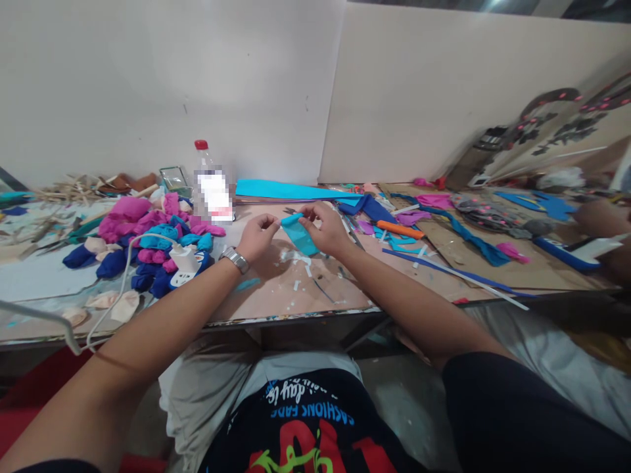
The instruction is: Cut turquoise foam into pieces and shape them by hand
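Both of my hands work on a small turquoise piece of fabric [300, 235] just above the worktable [276, 295]. My left hand [256, 236], with a metal watch on its wrist, pinches the piece's upper left end. My right hand [325, 230] is closed on the piece's right side, fingers curled over it. Small white and blue scraps lie on the tabletop beneath the hands.
A pile of pink, blue and turquoise fabric pieces [148, 243] lies at left with a white power strip [185, 263] and cable. A red-capped bottle [210, 184] stands behind. A long turquoise sheet [290, 190], an orange tool [399, 230] and fabric strips lie at right. Another person's arm [601, 220] rests far right.
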`<state>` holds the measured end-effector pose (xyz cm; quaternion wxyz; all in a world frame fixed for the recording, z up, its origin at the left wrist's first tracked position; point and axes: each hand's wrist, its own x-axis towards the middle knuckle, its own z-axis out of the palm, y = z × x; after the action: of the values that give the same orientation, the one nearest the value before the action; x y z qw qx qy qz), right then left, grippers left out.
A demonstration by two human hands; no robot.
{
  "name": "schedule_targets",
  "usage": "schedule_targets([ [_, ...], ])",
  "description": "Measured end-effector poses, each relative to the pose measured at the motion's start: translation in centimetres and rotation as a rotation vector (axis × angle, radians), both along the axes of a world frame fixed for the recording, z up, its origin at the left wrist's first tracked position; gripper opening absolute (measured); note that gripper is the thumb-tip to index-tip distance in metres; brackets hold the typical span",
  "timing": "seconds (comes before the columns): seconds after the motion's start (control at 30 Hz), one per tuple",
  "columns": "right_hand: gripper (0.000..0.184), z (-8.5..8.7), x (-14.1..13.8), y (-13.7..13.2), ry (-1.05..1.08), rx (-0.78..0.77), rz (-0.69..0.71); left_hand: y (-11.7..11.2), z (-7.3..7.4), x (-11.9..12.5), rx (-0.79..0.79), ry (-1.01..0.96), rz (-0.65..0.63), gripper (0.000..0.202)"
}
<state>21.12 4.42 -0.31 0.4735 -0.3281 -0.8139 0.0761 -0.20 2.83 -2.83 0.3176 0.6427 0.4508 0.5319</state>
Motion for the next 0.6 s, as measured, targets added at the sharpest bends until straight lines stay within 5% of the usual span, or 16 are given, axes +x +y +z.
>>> schedule_targets([
  [0.3,0.020,0.1,0.1,0.1,-0.065,-0.031,0.011,-0.1,0.0,0.0,0.071,0.024,0.018,0.017],
  [0.6,0.022,-0.4,0.1,0.4,-0.204,-0.059,0.060,-0.7,-0.7,0.8,0.018,0.162,-0.199,0.046],
])
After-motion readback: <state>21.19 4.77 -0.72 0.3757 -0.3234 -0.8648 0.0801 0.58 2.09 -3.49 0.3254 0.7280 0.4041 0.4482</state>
